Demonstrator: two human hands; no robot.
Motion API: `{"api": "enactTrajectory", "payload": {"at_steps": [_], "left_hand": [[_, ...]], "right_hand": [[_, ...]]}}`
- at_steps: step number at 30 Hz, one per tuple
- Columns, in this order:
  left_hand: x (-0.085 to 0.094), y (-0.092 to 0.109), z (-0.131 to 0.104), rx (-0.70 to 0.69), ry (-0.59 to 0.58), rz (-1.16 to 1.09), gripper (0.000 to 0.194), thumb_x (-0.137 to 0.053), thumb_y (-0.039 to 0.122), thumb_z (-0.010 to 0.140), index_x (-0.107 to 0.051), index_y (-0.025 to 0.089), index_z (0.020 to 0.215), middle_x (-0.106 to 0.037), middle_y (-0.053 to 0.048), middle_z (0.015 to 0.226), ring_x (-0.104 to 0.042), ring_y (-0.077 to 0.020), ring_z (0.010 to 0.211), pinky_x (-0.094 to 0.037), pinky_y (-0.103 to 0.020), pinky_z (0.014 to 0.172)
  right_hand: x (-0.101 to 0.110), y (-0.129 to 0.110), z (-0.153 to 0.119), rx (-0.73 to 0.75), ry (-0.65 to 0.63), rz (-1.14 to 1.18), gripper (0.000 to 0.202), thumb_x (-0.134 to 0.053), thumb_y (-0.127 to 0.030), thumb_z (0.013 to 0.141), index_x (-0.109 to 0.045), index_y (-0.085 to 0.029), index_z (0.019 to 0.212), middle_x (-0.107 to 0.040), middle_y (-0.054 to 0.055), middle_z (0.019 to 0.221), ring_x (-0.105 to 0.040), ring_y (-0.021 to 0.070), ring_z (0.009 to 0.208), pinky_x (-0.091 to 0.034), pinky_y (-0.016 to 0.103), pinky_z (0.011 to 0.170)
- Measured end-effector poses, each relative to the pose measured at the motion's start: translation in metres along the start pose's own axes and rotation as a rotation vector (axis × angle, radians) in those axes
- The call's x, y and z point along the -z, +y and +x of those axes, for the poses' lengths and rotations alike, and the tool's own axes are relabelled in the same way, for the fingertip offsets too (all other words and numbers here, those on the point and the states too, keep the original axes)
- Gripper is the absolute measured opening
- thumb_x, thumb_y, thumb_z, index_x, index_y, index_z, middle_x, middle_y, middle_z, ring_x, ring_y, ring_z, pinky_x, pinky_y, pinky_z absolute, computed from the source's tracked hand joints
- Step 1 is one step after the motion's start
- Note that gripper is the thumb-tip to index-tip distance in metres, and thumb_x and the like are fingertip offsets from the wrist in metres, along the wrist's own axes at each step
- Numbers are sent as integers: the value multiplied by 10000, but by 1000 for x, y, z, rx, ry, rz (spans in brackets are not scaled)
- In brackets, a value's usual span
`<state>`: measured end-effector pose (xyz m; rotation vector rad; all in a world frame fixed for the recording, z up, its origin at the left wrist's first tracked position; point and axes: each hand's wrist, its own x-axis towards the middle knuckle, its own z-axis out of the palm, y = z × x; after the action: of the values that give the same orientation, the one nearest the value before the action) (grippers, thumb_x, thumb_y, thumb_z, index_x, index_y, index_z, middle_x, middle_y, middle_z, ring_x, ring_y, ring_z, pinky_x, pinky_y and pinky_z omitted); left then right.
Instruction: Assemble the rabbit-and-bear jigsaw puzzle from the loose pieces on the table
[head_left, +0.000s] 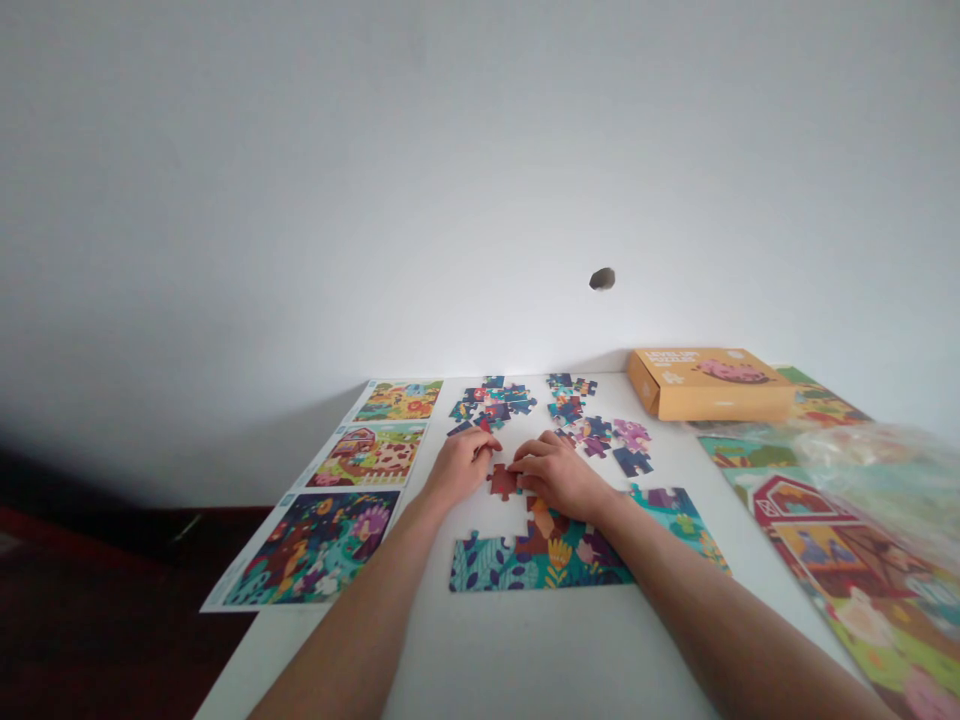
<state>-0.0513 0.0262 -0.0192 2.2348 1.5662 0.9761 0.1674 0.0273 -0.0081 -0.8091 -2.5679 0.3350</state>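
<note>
A partly joined jigsaw puzzle (pixel 491 568) lies on the white table, with teal leaves along its near edge. My right hand (pixel 561 478) rests over its upper part, fingers bent and their tips on a brown-red puzzle piece (pixel 504 484). That piece lies flat, just beyond the gap in the joined section. To the left, my left hand (pixel 459 464) has thumb and fingers drawn together. Whatever lies between those fingertips is too small to make out. Just past them is a loose piece with red on it (pixel 486 426). My right forearm covers some of the joined puzzle.
Loose pieces (pixel 517 395) lie in groups at the back, more (pixel 596 432) to the right. A sheet with three pictures (pixel 304 490) overhangs the left edge. At right are an orange puzzle box (pixel 716 390), a farm picture sheet (pixel 814 555) and clear plastic wrap (pixel 870 450). A wall stands behind.
</note>
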Motion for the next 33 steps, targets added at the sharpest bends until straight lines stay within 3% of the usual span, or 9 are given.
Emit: {"api": "enactTrajectory", "payload": {"at_steps": [4, 8, 15, 19, 23, 26, 28, 31, 33], "left_hand": [[1, 2, 0, 13, -14, -1, 286, -457, 49, 793, -704, 193, 796, -691, -19, 836, -634, -143, 795, -482, -252, 764], [1, 1, -1, 34, 6, 5, 319, -434, 38, 790, -705, 202, 822, -693, -19, 860, -634, -143, 820, -489, -248, 787], [11, -11, 2, 212, 273, 271, 289, -499, 96, 790, -691, 199, 980, -690, -56, 1024, -595, -225, 1003, -444, -357, 944], [10, -7, 2, 327, 192, 370, 396, -601, 251, 787, -636, 227, 1181, -656, -71, 1203, -528, -310, 1103, -407, -477, 964], [4, -1, 1, 348, 94, 404, 400, -625, 340, 784, -643, 290, 1181, -601, -49, 1307, -456, -353, 1172, -382, -549, 950], [2, -4, 2, 310, 90, 380, 327, -617, 278, 780, -687, 294, 1099, -584, -29, 1324, -458, -349, 1184, -388, -544, 963], [3, -10, 4, 265, 126, 306, 359, -572, 130, 760, -694, 268, 1067, -606, -30, 1277, -511, -295, 1153, -422, -471, 973], [6, -19, 5, 285, 256, 205, 514, -452, -54, 682, -677, 203, 1066, -650, -50, 1130, -610, -184, 993, -489, -311, 893], [9, -21, 5, 349, 332, 226, 509, -438, -62, 674, -677, 165, 1062, -656, -71, 1052, -623, -179, 917, -500, -301, 856]], "right_hand": [[0, -5, 1, -8, -32, -35, 240, -558, -298, 935, -671, -321, 1146, -638, 24, 1118, -469, 202, 966, -369, 338, 837], [2, -9, 1, -128, -20, -132, 230, -534, -344, 945, -673, -323, 1126, -603, 37, 1149, -456, 226, 1022, -351, 376, 863], [3, -13, 0, -232, 1, -158, 359, -591, -500, 879, -641, -302, 1173, -549, 70, 1210, -432, 265, 1097, -329, 414, 906], [3, -12, 2, -326, 38, -195, 298, -533, -360, 922, -633, -293, 1194, -561, 82, 1178, -437, 266, 1091, -305, 424, 925], [2, -9, 2, -367, 80, -209, 310, -509, -229, 902, -649, -294, 1170, -564, 73, 1210, -440, 266, 1088, -292, 425, 929], [-1, -5, 3, -376, 97, -207, 362, -461, -146, 893, -660, -305, 1150, -568, 59, 1232, -438, 262, 1095, -292, 417, 923], [-3, -3, 3, -377, 96, -204, 388, -426, -124, 902, -664, -313, 1143, -576, 56, 1228, -438, 261, 1093, -291, 417, 920], [-5, -1, 3, -380, 90, -199, 400, -395, -124, 919, -666, -314, 1144, -583, 59, 1218, -439, 263, 1091, -289, 418, 920], [-4, -1, 3, -389, 81, -198, 408, -389, -122, 922, -664, -316, 1150, -582, 62, 1216, -439, 263, 1090, -290, 415, 918]]}}
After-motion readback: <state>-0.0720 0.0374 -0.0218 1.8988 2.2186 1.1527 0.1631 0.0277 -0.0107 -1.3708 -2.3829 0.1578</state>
